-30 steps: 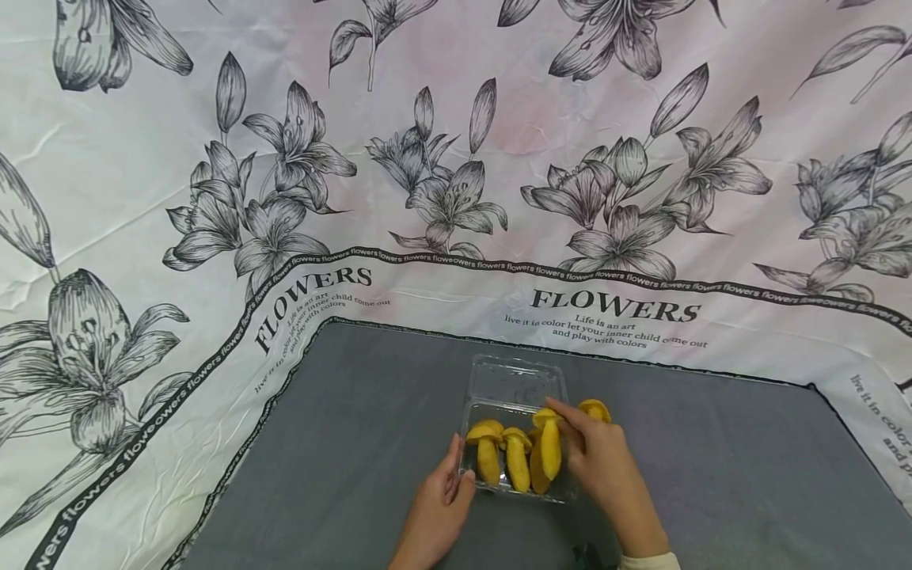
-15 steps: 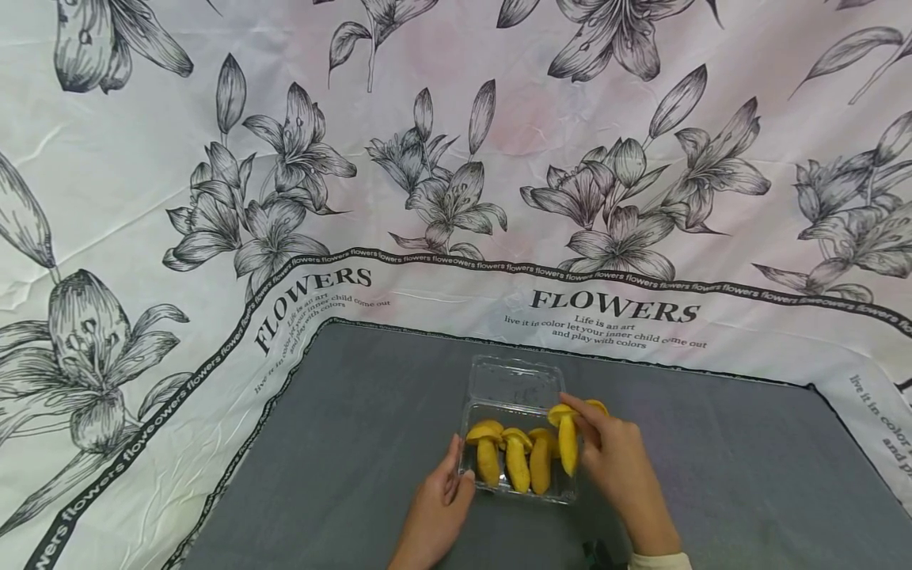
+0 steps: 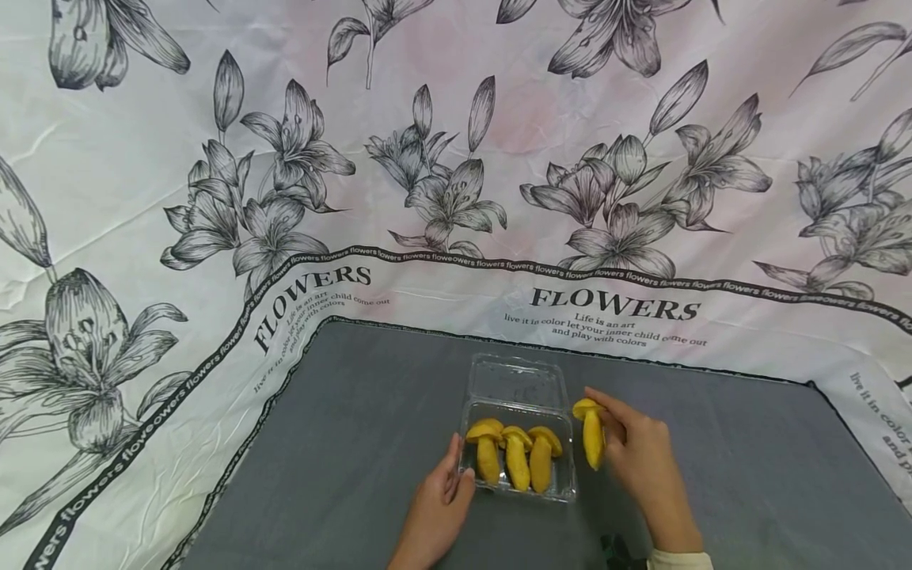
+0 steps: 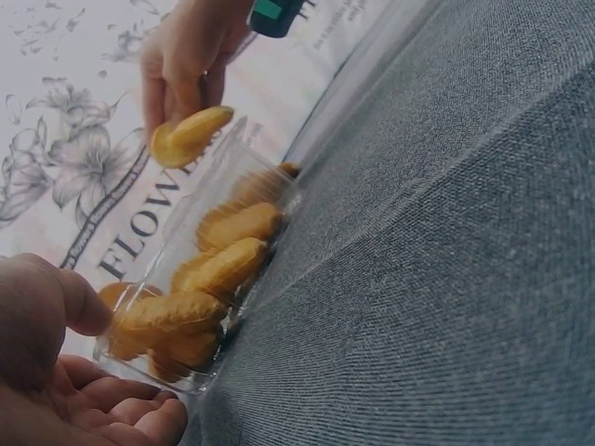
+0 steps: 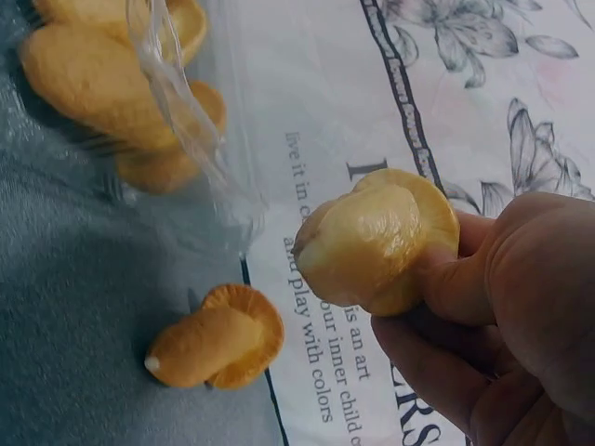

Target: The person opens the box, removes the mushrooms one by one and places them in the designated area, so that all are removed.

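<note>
We have our right hand (image 3: 637, 455) pinching one yellow mushroom (image 3: 591, 434) by its cap, stem hanging down, just to the left of the palm and outside the right wall of the clear tray (image 3: 518, 487). Another mushroom (image 5: 216, 347) lies loose on the grey cloth (image 3: 370, 443) below our fingers. Our left hand (image 3: 435, 507) rests its fingers against the tray's left edge, thumb on the rim, steadying it; three mushrooms lie inside, so we judge we are mid-way through moving them between tray and cloth, and next must keep a gentle pinch.
</note>
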A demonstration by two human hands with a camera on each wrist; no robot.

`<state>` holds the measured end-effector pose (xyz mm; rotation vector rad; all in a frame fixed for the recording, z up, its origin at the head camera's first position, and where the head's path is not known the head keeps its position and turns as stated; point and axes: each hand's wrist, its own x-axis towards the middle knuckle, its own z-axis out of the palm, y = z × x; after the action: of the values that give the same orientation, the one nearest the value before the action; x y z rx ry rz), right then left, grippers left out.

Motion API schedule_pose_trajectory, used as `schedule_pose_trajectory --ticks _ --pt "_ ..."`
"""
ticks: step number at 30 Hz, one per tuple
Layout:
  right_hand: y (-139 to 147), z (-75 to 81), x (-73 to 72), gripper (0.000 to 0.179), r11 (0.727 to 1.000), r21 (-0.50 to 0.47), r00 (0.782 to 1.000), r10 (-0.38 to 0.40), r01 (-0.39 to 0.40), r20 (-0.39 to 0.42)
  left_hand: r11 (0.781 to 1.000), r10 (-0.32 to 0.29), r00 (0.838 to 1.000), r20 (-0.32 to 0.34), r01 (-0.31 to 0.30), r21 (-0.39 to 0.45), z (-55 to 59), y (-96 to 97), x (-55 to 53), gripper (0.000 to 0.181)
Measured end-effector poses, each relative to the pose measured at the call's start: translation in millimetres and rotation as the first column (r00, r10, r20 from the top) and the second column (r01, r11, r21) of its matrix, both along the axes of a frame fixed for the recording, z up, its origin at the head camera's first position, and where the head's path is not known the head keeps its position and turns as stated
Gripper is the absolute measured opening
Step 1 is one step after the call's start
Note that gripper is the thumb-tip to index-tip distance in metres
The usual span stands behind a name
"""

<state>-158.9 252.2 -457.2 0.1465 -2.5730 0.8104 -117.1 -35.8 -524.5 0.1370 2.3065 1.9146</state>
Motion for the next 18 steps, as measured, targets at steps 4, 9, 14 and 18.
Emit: schedule_pose_trajectory --ticks 4,9,14,18 --pt "7.0 0.5 0.5 0.044 1.000 0.002 1.000 -0.027 0.027 0.009 1.000 -0.006 1.000 -0.013 0.006 0.003 0.0 0.1 0.1 0.070" --pt "13.8 1.2 0.3 0.042 0.999 0.023 0.999 -0.047 0.048 -0.021 1.000 0.003 1.000 -0.030 -0.003 0.004 0.2 0.4 0.4 0.068" --pt "20.2 0.6 0.2 0.040 0.997 0.023 0.996 -0.079 0.079 -0.036 1.000 0.014 0.999 -0.047 -0.014 -0.007 0.0 1.0 0.2 0.067" --pt "25.0 -1.1 1.0 0.039 0.993 0.022 0.993 -0.112 0.113 -0.044 1.000 0.014 0.999 -0.051 -0.014 -0.015 0.2 1.0 0.6 0.066"
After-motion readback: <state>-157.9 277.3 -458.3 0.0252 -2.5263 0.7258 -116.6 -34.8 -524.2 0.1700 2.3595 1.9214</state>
